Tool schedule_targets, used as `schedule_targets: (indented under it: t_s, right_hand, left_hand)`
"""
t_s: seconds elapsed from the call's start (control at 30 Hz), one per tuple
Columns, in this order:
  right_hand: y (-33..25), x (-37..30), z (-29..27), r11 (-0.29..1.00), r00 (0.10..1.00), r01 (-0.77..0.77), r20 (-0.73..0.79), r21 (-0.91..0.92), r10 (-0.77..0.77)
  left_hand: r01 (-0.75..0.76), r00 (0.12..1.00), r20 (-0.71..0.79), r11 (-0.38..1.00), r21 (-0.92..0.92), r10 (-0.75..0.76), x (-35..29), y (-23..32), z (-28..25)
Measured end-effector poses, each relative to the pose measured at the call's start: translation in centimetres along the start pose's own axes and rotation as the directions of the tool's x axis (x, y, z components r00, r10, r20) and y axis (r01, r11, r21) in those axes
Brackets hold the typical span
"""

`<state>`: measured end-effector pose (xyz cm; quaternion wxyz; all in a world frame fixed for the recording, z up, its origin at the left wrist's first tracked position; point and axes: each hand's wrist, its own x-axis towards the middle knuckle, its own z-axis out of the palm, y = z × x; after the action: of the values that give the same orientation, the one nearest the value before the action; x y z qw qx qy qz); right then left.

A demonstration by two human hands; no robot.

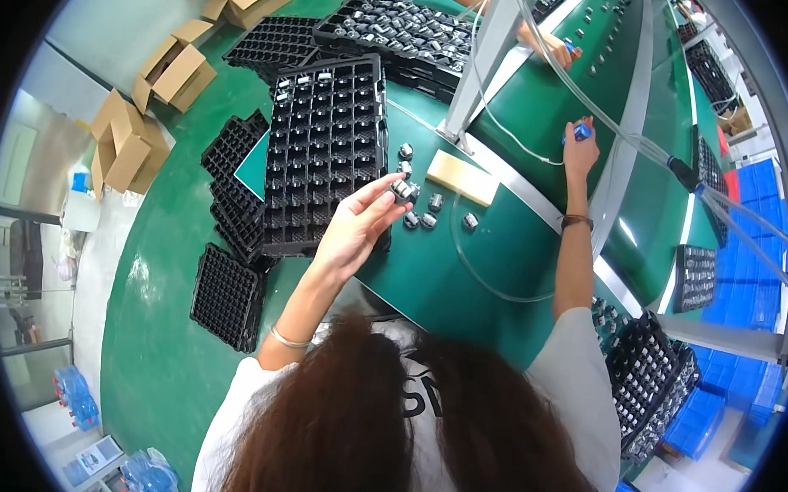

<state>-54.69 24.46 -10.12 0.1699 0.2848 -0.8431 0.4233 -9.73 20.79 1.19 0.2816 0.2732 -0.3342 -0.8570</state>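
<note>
My left hand pinches a small silver-and-black cylindrical part between thumb and fingertips, just above the green worktable. Several like parts lie loose around it on the tabletop. Beside that hand, on the left, is a black compartment tray; its top row holds a few parts and most pockets below look unfilled. My right hand reaches out over the green conveyor belt, its fingers closed round a small blue object whose kind I cannot make out. A thin clear tube ends close to that hand.
A pale yellow block lies on the table by a metal post. Farther off, a full tray of parts stands near a co-worker's hand at the belt. Black trays and cardboard boxes stand left.
</note>
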Motion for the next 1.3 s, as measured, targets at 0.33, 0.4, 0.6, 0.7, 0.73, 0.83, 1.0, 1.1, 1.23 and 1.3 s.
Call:
schedule_targets:
  t_s: [0.33, 0.4, 0.6, 0.7, 0.73, 0.83, 1.0, 1.1, 1.23, 1.3]
  right_hand:
    - [-3.5, -2.2, -3.0, 0.934, 0.993, 0.008, -0.114, 0.356, 0.035]
    - [-6.3, -4.8, -5.0, 0.763, 0.975, -0.223, 0.115, 0.606, 0.192]
    - [-15.3, -15.7, -9.9, 0.317, 0.756, -0.612, 0.653, 0.725, -0.036]
    - [-17.6, -17.8, -11.4, 0.364, 0.76, -0.586, 0.647, 0.724, -0.063]
    - [-18.2, -17.9, -12.0, 0.362, 0.75, -0.574, 0.649, 0.735, -0.128]
    - [-18.9, -18.4, -12.2, 0.367, 0.753, -0.521, 0.618, 0.77, -0.226]
    - [-19.3, -19.1, -12.3, 0.341, 0.746, -0.545, 0.629, 0.766, -0.219]
    - [-19.5, -19.4, -12.0, 0.341, 0.74, -0.527, 0.618, 0.778, -0.265]
    - [-18.5, -19.2, -10.4, 0.407, 0.694, -0.582, 0.691, 0.704, -0.203]
    - [-17.3, -18.0, -9.0, 0.44, 0.822, -0.475, 0.562, 0.762, -0.086]
  left_hand:
    - [0.022, 1.0, -0.003, 1.0, 0.005, -0.022, 0.2, -2.3, 1.2]
    - [0.016, 1.0, -0.005, 1.0, 0.008, -0.016, 0.6, -3.1, 1.4]
    - [-0.042, 0.999, -0.007, 0.992, 0.121, 0.043, 1.4, -5.0, 2.5]
    - [-0.048, 0.999, 0.007, 0.98, 0.193, 0.047, 1.3, -5.5, 2.6]
    - [-0.048, 0.999, 0.011, 0.981, 0.188, 0.046, 1.2, -5.6, 2.7]
    - [-0.049, 0.999, 0.011, 0.982, 0.181, 0.048, 0.9, -5.6, 3.0]
    - [-0.081, 0.997, 0.039, 0.967, 0.24, 0.073, 0.4, -5.4, 2.9]
    - [-0.101, 0.995, 0.022, 0.957, 0.272, 0.099, 0.4, -5.3, 2.4]
    - [-0.123, 0.992, 0.027, 0.936, 0.33, 0.121, 1.4, -5.3, 1.4]
    - [-0.166, 0.986, 0.065, 0.904, 0.393, 0.153, 1.6, -4.0, 1.7]
